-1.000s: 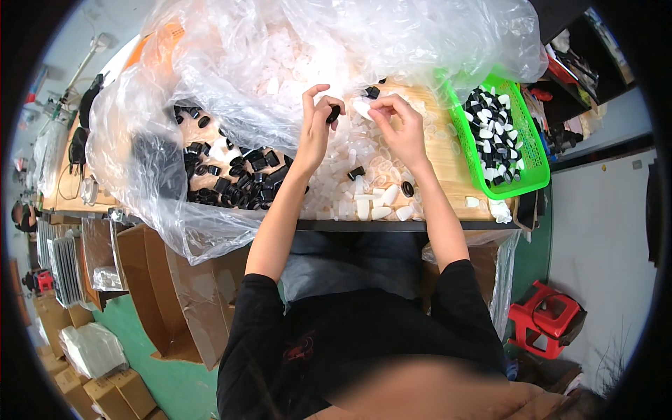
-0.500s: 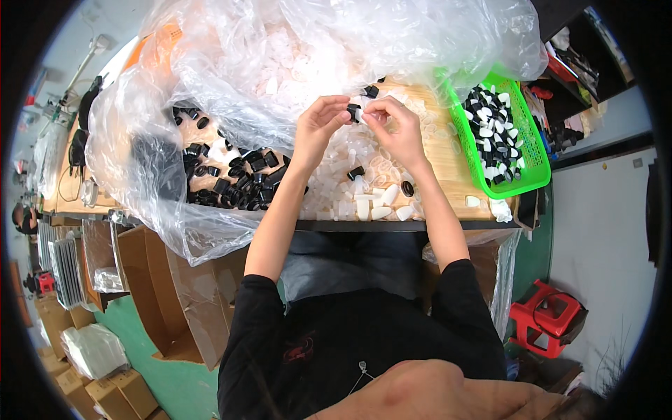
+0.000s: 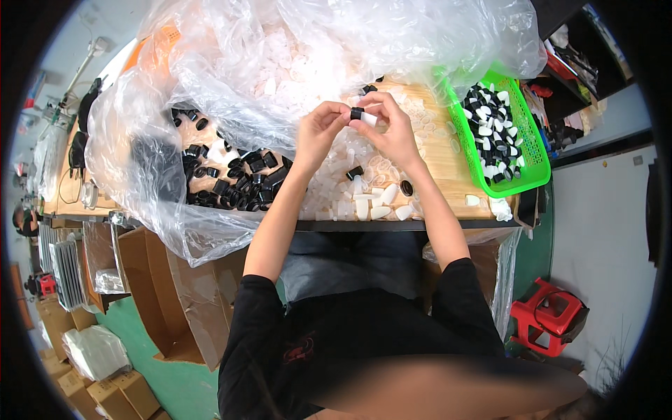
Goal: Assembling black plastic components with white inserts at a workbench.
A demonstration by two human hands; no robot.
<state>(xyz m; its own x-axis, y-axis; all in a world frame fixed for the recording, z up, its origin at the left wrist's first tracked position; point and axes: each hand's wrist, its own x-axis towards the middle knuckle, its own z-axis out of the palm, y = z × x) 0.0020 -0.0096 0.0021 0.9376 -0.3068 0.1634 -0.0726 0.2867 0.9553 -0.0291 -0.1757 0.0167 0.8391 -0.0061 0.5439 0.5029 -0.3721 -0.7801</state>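
Between my hands, above the worktable, is a small black collar-like part (image 3: 357, 113) with a white plastic piece (image 3: 369, 120) at its right side. The fingertips of my left hand (image 3: 320, 133) pinch the black part from the left. My right hand (image 3: 394, 131) has thumb and fingers closed around the white piece. Below them lie translucent rings (image 3: 381, 166), several white tapered pieces (image 3: 381, 212) and two loose black parts, one of them a round ring (image 3: 407, 187). The fingertips hide how the two held pieces fit together.
Many black parts (image 3: 238, 183) lie on the left inside a clear plastic bag (image 3: 126, 164). A green basket (image 3: 537, 180) of black-and-white pieces stands on the right. Translucent pieces heap up at the back. Below are an open cardboard box (image 3: 148, 294) and a red stool (image 3: 539, 322).
My right fingers have shifted around the held part, and more of the white piece shows at its right. My left hand has moved slightly; the table's contents look the same.
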